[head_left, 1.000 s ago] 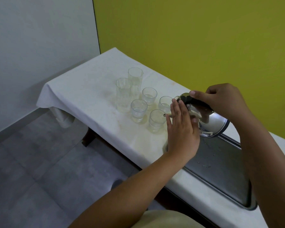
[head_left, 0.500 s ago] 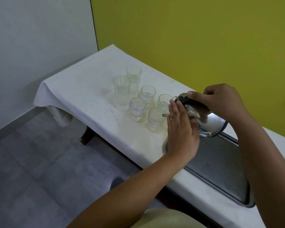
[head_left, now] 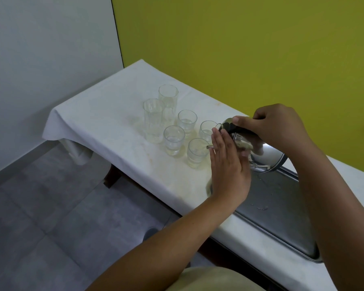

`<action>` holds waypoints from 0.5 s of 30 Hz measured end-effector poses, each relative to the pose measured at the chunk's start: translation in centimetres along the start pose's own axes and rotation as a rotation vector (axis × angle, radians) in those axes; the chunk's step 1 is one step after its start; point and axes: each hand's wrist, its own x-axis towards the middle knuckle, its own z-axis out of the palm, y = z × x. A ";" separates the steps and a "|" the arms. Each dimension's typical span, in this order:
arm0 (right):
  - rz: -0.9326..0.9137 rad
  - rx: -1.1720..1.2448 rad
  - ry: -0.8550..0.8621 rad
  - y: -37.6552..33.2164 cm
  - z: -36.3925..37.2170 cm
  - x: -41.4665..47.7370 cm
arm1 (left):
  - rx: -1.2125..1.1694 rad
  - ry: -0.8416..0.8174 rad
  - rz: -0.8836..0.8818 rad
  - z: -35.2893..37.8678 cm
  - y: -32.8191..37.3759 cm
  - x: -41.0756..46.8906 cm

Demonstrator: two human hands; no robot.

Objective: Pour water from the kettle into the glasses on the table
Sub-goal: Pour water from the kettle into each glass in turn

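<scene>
A shiny steel kettle (head_left: 265, 156) is tipped steeply to the left, its spout over the nearest small glass (head_left: 197, 153). My right hand (head_left: 277, 124) grips the kettle's black handle from above. My left hand (head_left: 227, 164) lies flat against the kettle's near side with fingers straight, hiding the spout. Several clear glasses stand in a cluster on the white tablecloth (head_left: 105, 122): two tall ones (head_left: 153, 120) at the back left and smaller ones (head_left: 173, 139) beside them, some with a little water in them.
A steel tray (head_left: 282, 217) with water drops lies on the table under the kettle, to the right. A yellow wall runs right behind the table. The tablecloth's left end hangs over grey floor tiles. Cloth at the bottom edge is my lap.
The view has shifted slightly. Both hands and the tilted kettle hold nearly the same pose over the nearest glass.
</scene>
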 end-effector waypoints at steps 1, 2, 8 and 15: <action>-0.007 -0.009 0.003 -0.1 0.0 0.0 | -0.002 -0.003 -0.003 -0.1 0.1 0.0; -0.011 -0.016 0.004 -0.2 -0.1 0.1 | -0.003 -0.005 -0.006 -0.2 0.1 0.0; -0.020 -0.023 0.029 0.0 -0.3 0.1 | -0.013 -0.016 -0.012 -0.2 0.3 0.1; 0.107 0.226 0.057 2.4 -0.4 -1.2 | 0.030 -0.134 0.080 -0.9 0.4 0.2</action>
